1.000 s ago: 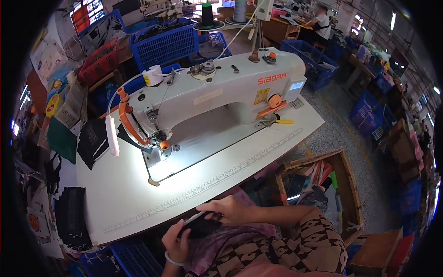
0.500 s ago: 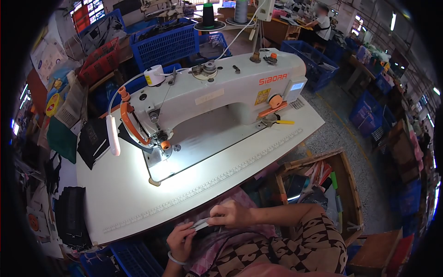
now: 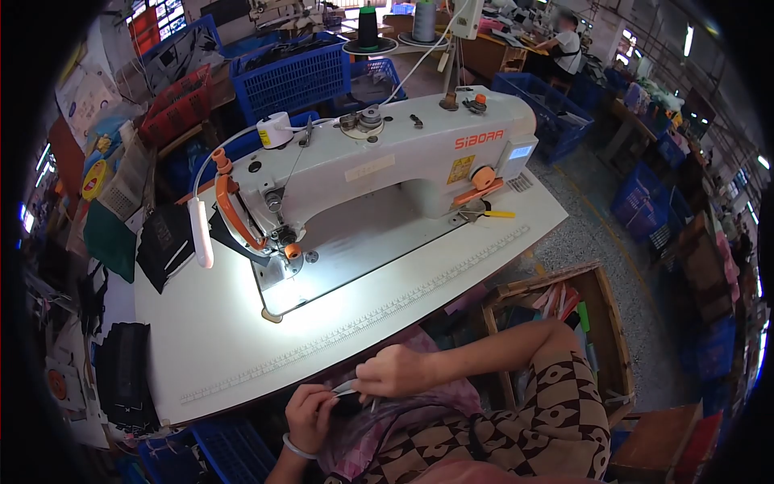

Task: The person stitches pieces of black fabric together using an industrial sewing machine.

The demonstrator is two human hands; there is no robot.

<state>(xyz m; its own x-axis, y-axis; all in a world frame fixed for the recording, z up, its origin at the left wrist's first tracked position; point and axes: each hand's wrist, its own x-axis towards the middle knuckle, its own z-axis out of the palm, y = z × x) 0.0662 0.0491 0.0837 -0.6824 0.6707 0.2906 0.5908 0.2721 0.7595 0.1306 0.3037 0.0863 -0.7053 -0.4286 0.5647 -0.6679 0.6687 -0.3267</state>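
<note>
In front of my body, below the table's front edge, both hands are close together. My left hand (image 3: 309, 415), with a pale band on its wrist, is closed with its fingertips pinching a small black piece (image 3: 348, 405) that looks like cloth. A slim pale grey strip (image 3: 345, 389) runs between the two hands. My right hand (image 3: 397, 372) is curled in a fist on this strip; its kind I cannot tell. Pink patterned cloth (image 3: 419, 340) lies under the hands. The sewing machine (image 3: 363, 173) stands on the white table (image 3: 210, 347), its lamp lighting the needle area.
Black fabric pieces (image 3: 127, 375) are stacked at the table's left end. A yellow-handled tool (image 3: 496, 214) lies beside the machine. On the right is an open wooden drawer (image 3: 609, 323) with mixed items. Blue crates (image 3: 294, 73) stand behind, and a person (image 3: 562, 48) sits far back.
My right hand has moved slightly left and its forearm has lifted. My left hand has shifted a little left. More of the black piece shows between them.
</note>
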